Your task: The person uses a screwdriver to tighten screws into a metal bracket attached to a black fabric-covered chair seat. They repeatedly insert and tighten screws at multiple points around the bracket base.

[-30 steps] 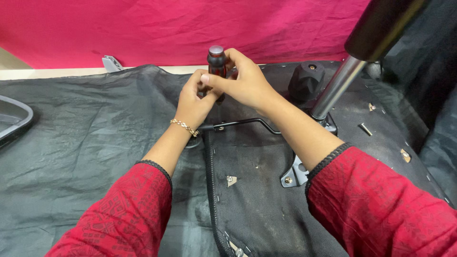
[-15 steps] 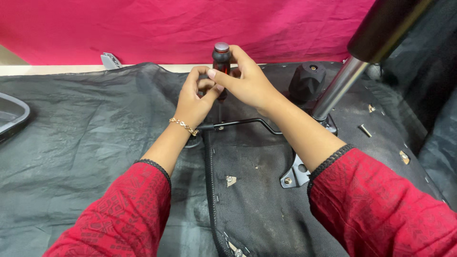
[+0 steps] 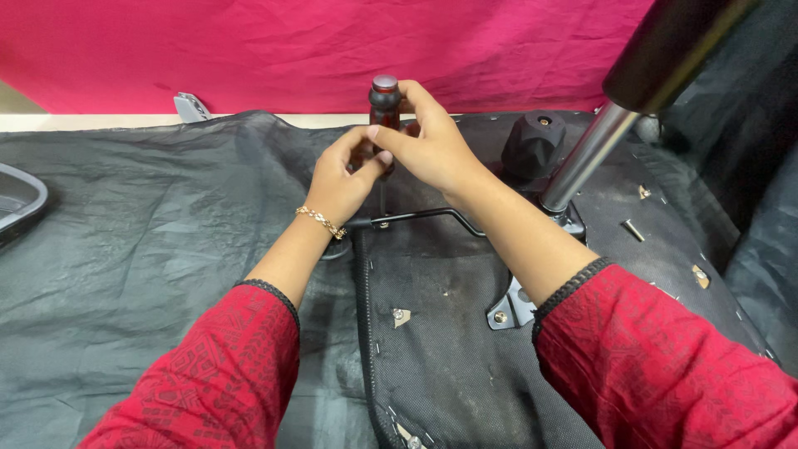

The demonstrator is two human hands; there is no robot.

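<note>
Near the upper middle of the frame we hold a dark, ribbed screwdriver handle [image 3: 384, 104] upright, our left hand [image 3: 342, 176] curled around its lower part in a closed grip and our right hand [image 3: 428, 141] wrapped on it from the other side, its shaft mostly hidden behind our fingers. It stands over a thin bent black metal rod [image 3: 424, 215] on the coarse black fabric underside of a chair seat [image 3: 449, 349], dotted with small staples and screws. A faceted black plastic knob [image 3: 532, 143] and a polished steel cylinder [image 3: 586, 162] rise to the right, against wrinkled crimson cloth [image 3: 291, 50] across the top, and a grey object [image 3: 18, 199] is cut off at the left edge.
</note>
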